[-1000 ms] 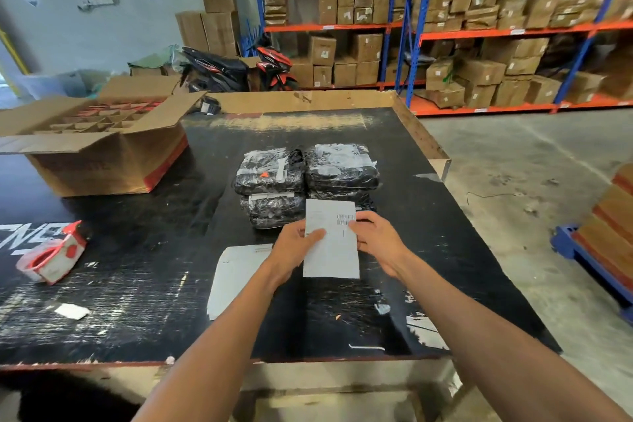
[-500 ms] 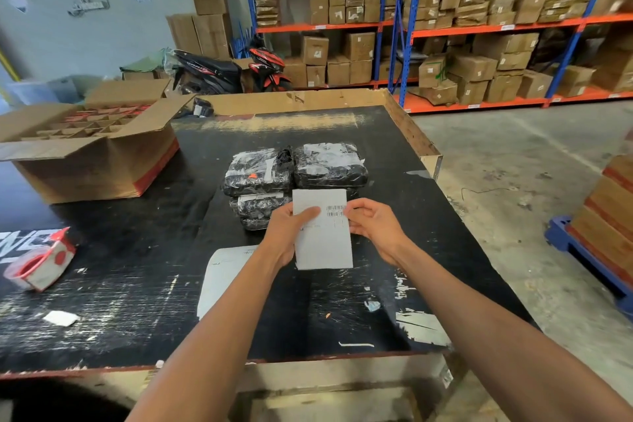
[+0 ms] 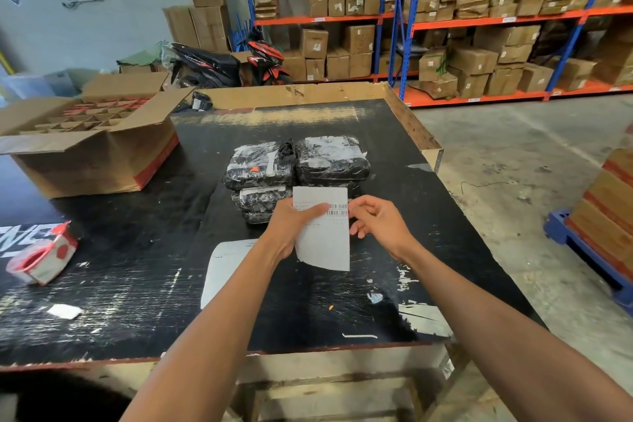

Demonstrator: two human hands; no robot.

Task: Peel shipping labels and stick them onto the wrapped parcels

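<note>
A white shipping label (image 3: pixel 325 243) with a barcode is held upright above the black table (image 3: pixel 137 250). My left hand (image 3: pixel 291 226) grips its left side with the thumb across the front. My right hand (image 3: pixel 376 223) pinches its right edge near the barcode. Just behind the label sits a stack of black wrapped parcels (image 3: pixel 298 164), two side by side on top of others; the lower front ones are partly hidden by the label and my hands. A loose white sheet (image 3: pixel 226 267) lies flat on the table under my left forearm.
An open cardboard box (image 3: pixel 89 154) with dividers stands at the table's back left. A red and white tape dispenser (image 3: pixel 42 257) lies at the left edge. A small paper scrap (image 3: pixel 65 311) lies nearby. A blue pallet (image 3: pixel 582 250) with boxes stands on the floor at right.
The label has been lifted a little and tilted; my left thumb has slid further across its front and my right hand has shifted to its right edge by the barcode.
</note>
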